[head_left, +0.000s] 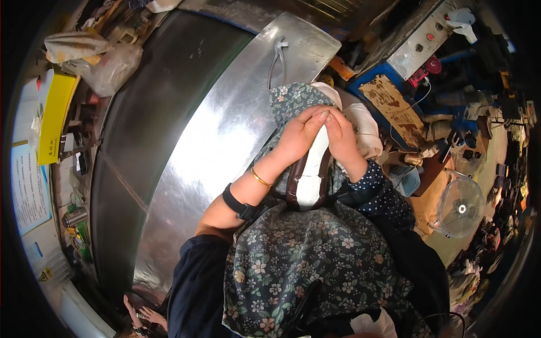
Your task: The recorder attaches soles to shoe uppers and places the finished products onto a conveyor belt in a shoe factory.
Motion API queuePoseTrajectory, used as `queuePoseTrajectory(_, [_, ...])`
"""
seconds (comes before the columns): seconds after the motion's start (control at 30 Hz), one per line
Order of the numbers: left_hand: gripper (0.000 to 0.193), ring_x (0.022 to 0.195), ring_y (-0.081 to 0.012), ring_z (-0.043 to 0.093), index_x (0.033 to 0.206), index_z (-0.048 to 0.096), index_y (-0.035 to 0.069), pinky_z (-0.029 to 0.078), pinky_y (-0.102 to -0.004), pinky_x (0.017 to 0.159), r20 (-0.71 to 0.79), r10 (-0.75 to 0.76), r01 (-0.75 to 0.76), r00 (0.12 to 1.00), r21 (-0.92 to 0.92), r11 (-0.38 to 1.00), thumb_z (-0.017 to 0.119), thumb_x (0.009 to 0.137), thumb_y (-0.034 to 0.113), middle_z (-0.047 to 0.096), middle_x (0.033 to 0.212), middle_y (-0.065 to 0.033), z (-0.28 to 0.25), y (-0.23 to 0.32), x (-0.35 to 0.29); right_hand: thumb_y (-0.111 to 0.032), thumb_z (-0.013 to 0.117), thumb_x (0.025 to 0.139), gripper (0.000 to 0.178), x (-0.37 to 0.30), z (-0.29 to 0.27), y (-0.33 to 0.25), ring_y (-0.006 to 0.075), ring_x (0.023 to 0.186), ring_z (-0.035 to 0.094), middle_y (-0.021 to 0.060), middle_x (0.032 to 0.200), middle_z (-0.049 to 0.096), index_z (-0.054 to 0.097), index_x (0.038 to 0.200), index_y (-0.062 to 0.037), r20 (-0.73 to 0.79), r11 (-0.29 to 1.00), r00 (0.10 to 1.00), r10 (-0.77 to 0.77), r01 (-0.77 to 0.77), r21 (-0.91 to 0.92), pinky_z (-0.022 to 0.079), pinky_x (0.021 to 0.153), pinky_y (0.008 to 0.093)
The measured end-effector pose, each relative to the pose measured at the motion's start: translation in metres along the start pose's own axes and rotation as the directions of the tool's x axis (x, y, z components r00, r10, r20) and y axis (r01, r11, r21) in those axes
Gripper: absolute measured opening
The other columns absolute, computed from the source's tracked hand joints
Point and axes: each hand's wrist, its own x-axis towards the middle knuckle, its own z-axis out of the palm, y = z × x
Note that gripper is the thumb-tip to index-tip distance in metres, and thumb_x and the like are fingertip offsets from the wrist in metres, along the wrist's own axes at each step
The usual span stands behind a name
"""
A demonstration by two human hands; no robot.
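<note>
A dark brown leather shoe upper [294, 181] rests over my lap, sole side up, with a long white insole [309, 188] showing along its middle. My left hand [307, 128] is closed on the far end of the shoe upper from the left. From the right, my right hand [341, 134] pinches the same end. The thumbs and fingertips of both hands meet there and hide that end. Under the shoe lies a dark floral apron [304, 259], which covers my lap.
Left of me is a shiny metal table [197, 141] beside a dark conveyor belt [146, 107]. A machine panel with buttons [422, 42] stands far right, with a round fan [461, 207] nearer. Another person's hands [147, 316] show at lower left. A yellow box [58, 115] is at far left.
</note>
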Motion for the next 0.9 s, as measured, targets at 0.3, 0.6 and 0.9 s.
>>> queuePoseTrajectory(0.3, [0.036,0.113,-0.0128,0.051,0.130,0.054,0.002,0.040,-0.0266,0.101,0.083,-0.045,0.054,0.996,-0.098,0.994,0.052,0.103,0.025,0.057,0.123,-0.0060,-0.006,0.000,-0.001,-0.015,0.037,0.105,0.032,-0.004,0.003,-0.020,0.0243,0.124,0.052,0.0117,0.129,0.058,0.055,0.127,0.0003,0.010,0.995,0.999,0.043,-0.044,0.090,0.035,0.109,0.0334])
queuePoseTrajectory(0.6, [0.030,0.107,-0.0115,0.053,0.125,0.058,0.003,0.042,-0.0254,0.095,-0.024,-0.005,0.004,1.000,-0.048,0.999,0.054,0.101,0.022,0.061,0.117,-0.0041,0.007,-0.014,0.003,-0.015,0.043,0.104,0.033,-0.016,0.003,-0.018,0.0231,0.128,0.050,0.0131,0.134,0.056,0.053,0.132,0.0002,-0.029,0.981,0.999,0.031,-0.025,0.195,0.036,0.109,0.0333])
queuePoseTrajectory(0.9, [0.028,0.102,-0.0133,0.056,0.122,0.059,0.003,0.044,-0.0254,0.091,-0.027,-0.136,0.128,0.990,-0.201,0.971,0.055,0.101,0.022,0.062,0.112,-0.0057,0.020,0.020,-0.005,-0.041,0.033,0.107,0.056,-0.025,-0.030,-0.008,0.0231,0.134,0.041,0.0131,0.139,0.050,0.045,0.140,0.0023,0.115,0.449,0.989,0.094,-0.145,0.882,0.032,0.113,0.0382])
